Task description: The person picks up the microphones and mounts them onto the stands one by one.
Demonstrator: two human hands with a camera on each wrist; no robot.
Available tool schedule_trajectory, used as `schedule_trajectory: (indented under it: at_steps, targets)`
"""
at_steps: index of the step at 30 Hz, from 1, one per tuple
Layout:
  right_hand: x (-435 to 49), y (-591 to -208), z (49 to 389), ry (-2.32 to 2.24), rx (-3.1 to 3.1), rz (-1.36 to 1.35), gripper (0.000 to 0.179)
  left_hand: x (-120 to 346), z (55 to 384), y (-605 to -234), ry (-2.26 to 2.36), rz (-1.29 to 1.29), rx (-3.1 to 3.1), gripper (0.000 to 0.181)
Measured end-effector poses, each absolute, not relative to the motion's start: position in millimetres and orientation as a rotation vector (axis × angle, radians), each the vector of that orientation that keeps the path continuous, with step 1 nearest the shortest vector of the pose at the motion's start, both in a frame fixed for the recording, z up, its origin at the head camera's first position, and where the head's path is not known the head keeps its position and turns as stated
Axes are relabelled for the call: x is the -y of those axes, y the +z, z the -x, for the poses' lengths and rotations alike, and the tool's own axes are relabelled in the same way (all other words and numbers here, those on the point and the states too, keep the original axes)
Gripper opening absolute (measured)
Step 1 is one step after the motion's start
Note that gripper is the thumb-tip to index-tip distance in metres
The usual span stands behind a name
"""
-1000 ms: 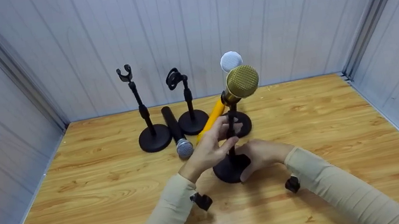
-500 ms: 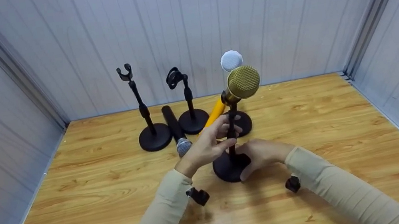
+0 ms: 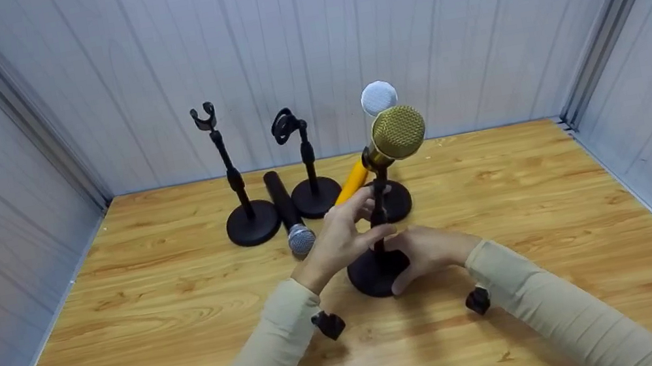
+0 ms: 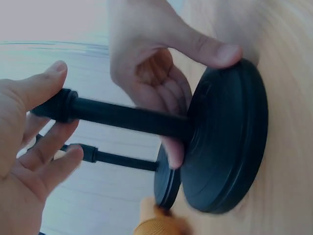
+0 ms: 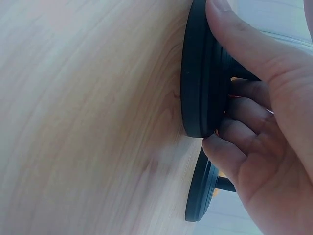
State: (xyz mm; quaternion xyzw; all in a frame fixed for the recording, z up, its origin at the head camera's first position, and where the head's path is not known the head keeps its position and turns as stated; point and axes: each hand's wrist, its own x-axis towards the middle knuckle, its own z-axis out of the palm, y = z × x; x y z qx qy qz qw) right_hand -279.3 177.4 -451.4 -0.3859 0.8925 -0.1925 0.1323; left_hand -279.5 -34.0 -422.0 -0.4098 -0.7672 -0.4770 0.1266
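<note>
A black microphone stand (image 3: pixel 371 276) with a round base stands upright in front of me, a gold-headed microphone (image 3: pixel 398 132) in its top clip. My left hand (image 3: pixel 345 236) holds the collar of its pole between thumb and fingers. Down at the base, my right hand (image 3: pixel 427 252) grips the rim; in the left wrist view its thumb lies over the base's edge (image 4: pixel 222 142). An orange-yellow handle (image 3: pixel 352 182) slants down to the left from behind the gold head, partly covered by my left hand.
Two black stands with bare clips, one left (image 3: pixel 252 223) and one nearer the middle (image 3: pixel 316 196), stand at the back. Between them lies a black microphone (image 3: pixel 287 206) with a silver head. A white-headed microphone (image 3: pixel 379 98) rises behind the gold one, above another round base (image 3: pixel 396 201).
My left hand shifts slightly along the pole, its thumb now reaching farther across it. The right hand and the stand stay in place.
</note>
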Motion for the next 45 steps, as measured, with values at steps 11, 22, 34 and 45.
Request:
schedule_trajectory:
  at_steps: [11,22,34,45]
  targets:
    - [-177,-452,279,-0.555,-2.589,1.065,0.054,33,273,-425,-1.735,1.347,2.173,0.060]
    - [-178,-454,279,-0.554,-2.598,1.065,0.054,34,272,-427,-1.542,1.221,2.241,0.057]
    - [-178,-453,278,-0.622,-2.574,1.075,0.054,31,272,-429,-1.573,1.210,2.165,0.043]
    - [-179,-454,279,-0.607,-2.571,1.098,0.054,29,265,-422,-1.644,1.263,2.124,0.049]
